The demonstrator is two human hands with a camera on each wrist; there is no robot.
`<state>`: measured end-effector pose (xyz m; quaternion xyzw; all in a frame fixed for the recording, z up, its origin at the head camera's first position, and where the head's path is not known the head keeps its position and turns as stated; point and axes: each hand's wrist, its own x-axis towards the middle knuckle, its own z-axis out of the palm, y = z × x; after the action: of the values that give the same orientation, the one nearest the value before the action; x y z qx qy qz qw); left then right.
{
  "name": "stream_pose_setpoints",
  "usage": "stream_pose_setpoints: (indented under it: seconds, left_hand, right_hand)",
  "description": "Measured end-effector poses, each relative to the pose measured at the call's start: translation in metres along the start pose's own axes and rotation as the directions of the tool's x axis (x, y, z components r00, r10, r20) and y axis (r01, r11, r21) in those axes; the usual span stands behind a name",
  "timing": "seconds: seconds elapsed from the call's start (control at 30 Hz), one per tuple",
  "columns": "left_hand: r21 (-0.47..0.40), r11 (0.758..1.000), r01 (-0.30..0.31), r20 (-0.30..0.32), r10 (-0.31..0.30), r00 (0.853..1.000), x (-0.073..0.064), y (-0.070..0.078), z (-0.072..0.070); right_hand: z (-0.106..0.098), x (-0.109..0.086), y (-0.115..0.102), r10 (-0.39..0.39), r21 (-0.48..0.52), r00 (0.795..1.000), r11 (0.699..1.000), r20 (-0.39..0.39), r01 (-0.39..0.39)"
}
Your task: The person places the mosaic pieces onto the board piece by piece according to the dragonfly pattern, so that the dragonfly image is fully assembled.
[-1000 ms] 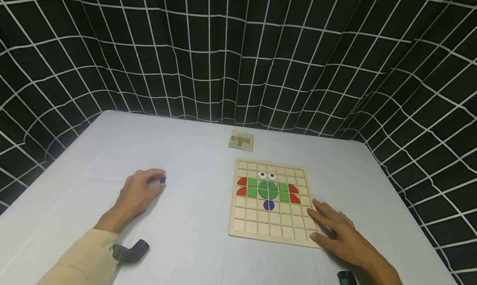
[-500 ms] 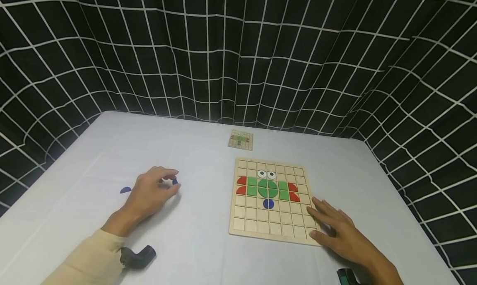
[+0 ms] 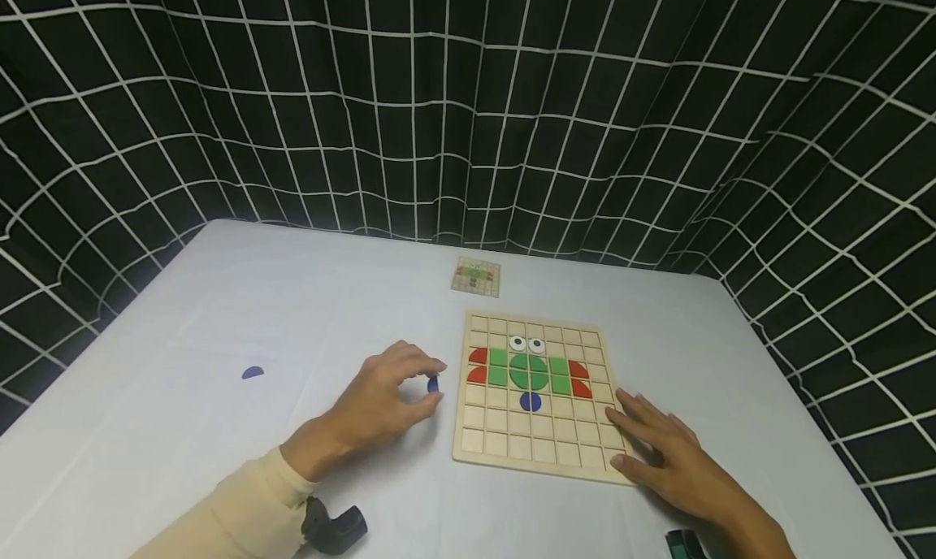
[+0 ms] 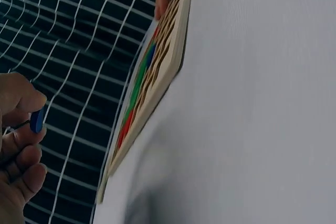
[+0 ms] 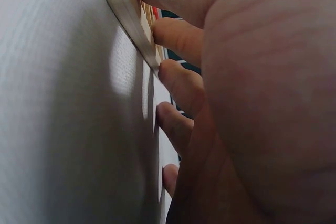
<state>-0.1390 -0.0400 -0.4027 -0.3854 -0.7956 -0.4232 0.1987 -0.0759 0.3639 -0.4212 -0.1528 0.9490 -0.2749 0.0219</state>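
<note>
My left hand (image 3: 383, 392) pinches a small blue half-circle piece (image 3: 433, 383) between thumb and fingertip, just left of the wooden grid board (image 3: 541, 466). In the left wrist view the same blue piece (image 4: 37, 120) shows edge-on between the fingers. Green squares, a green circle, red quarter-circles, two eye pieces (image 3: 526, 344) and a blue circle (image 3: 530, 401) of two halves fill some of the board's cells. My right hand (image 3: 669, 457) rests with spread, relaxed fingers on the board's right edge; the right wrist view shows its thumb at the board's rim (image 5: 123, 3).
Another blue half-circle (image 3: 253, 372) lies on the white table (image 3: 183, 315) at the left. Behind the board lies a small pattern card (image 3: 476, 277) with a similar picture. A black curtain (image 3: 409, 96) with white grid lines surrounds the table's back and sides.
My left hand has carried the blue piece rightward, from the table's left part to beside the board. The other blue half-circle has come into sight behind it. My right hand has stayed put.
</note>
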Motion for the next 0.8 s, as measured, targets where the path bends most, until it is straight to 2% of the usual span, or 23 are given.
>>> stream_pose_setpoints:
  seconds: [0.17,0.5,0.63,0.8]
  left_hand:
    - [-0.047,0.998,-0.043,0.030,0.044,0.999,0.010,0.013,0.027]
    - [-0.068,0.997,-0.020,0.119,0.028,0.993,0.019,0.030,0.075]
    - [-0.056,0.998,-0.005,0.145,0.013,0.989,0.022,0.033,0.088]
    - [-0.023,1.000,-0.002,0.118,0.004,0.993,0.024,0.034,0.099]
  right_hand:
    - [0.000,-0.001,0.000,0.003,0.006,1.000,1.000,-0.002,-0.003]
    - [0.000,0.000,0.000,0.006,0.005,1.000,1.000,0.005,-0.006]
    - [-0.001,0.001,0.001,-0.017,-0.007,1.000,1.000,-0.010,0.016]
    - [0.000,0.001,0.001,-0.024,-0.003,1.000,1.000,-0.004,0.024]
